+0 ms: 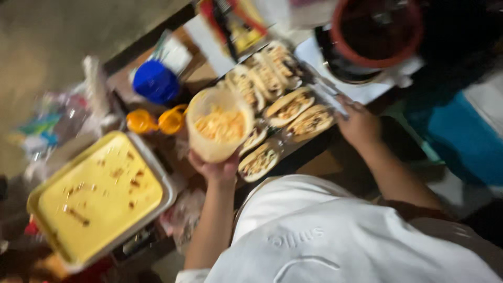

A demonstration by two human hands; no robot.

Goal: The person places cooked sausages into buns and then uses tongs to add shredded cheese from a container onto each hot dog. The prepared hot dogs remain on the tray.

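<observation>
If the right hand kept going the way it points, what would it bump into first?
Probably the metal tongs lying at the fingertips of the right hand, then the filled flatbreads on the dark tray. The blur makes depth uncertain.

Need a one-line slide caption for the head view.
Left hand lifts a tub of shredded cheese over a tray of filled flatbreads; right hand rests alongside.

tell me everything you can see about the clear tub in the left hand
The tub is a round, translucent plastic container, open-topped, partly filled with shredded yellow-orange bits, likely cheese. The left hand grips it from below, holding it roughly upright over the near end of the dark tray of filled flatbreads. The picture is blurred.
</observation>
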